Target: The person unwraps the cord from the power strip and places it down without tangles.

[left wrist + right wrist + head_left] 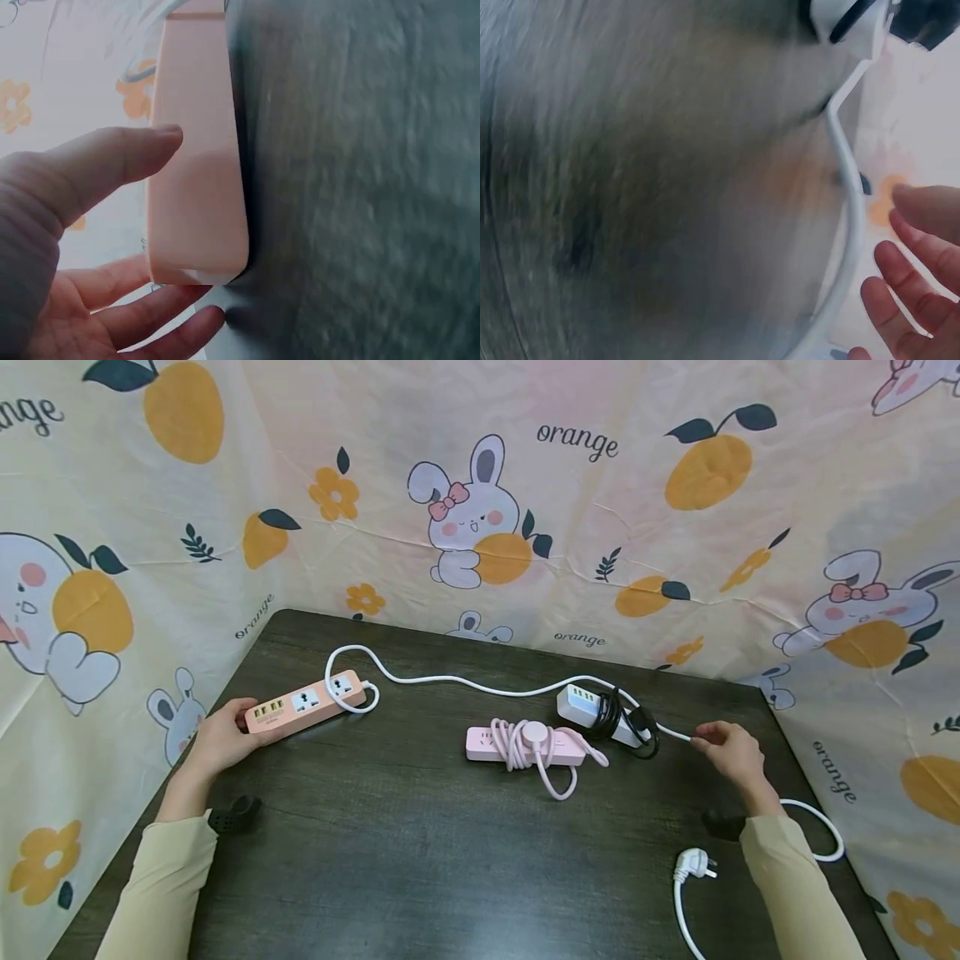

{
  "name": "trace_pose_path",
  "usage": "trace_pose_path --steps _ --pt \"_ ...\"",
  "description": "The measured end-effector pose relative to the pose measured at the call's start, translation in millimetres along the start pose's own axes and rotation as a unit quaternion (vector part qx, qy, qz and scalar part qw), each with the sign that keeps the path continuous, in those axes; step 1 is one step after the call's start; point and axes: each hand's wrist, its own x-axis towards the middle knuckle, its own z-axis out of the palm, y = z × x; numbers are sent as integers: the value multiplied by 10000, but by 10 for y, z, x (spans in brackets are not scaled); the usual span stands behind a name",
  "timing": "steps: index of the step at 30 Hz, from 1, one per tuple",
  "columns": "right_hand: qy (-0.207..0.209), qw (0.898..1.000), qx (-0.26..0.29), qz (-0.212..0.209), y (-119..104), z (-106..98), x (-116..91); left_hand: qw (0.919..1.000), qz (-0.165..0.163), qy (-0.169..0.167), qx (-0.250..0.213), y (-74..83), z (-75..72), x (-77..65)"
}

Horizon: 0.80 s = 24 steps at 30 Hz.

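At the left of the table, my left hand (225,737) grips the end of a peach power strip (291,713). In the left wrist view, the thumb (146,154) lies against its smooth side, and the other fingers reach around the end. From the strip's far end, a white cord (480,688) loops over the sockets and runs right along the back of the table. Over at the right, my right hand (733,756) is beside this cord. The right wrist view has the loosely spread fingers (900,277) just beside the cord (849,195).
A pink power strip (480,744) wrapped in its own cord lies mid-table. Behind it sits a white power strip (579,705) with a bundled black cord (609,717). A white plug (693,864) lies near the right forearm. Patterned cloth (480,410) hangs around the table.
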Motion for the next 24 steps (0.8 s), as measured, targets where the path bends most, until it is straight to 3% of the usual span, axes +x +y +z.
trace_pose_path --steps 4,8,13,17,24 --pt "581 9978 243 -197 -86 -12 -44 9998 107 168 32 76 25 -7" --pt "1074 9922 493 -394 -209 -52 -113 9951 347 885 -258 156 76 -34" --pt "1424 9851 749 -609 -375 -74 -192 9798 731 1662 -835 304 153 -74" --pt "1590 9780 997 -908 -538 -52 -239 9759 960 1672 -1019 440 206 -84" --pt "1618 9684 1402 -1280 -851 -18 -306 9771 1329 1204 -1147 666 295 -65"
